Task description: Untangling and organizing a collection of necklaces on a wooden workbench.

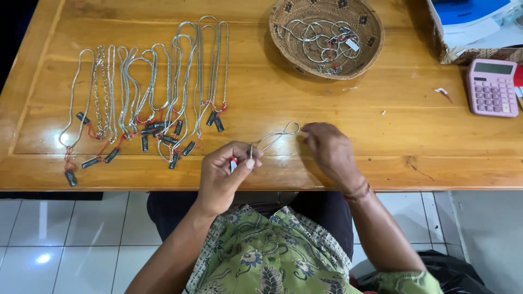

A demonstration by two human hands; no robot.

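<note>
A jewellery shop counter: tagged silver chains (147, 92) in rows, pink calculator (492, 87) nearby.

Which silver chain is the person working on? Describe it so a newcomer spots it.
On the wooden table, look at the near edge, between the left hand and right hand. The thin silver chain stretches between them, doubled into a loop. Unlike the other chains, it is neither in the laid-out row nor in the woven basket.

Silver chains (147, 92) with black tags on brown wooden table (327, 109); tan patterned basket (370, 32); pink calculator (492, 87).
</note>
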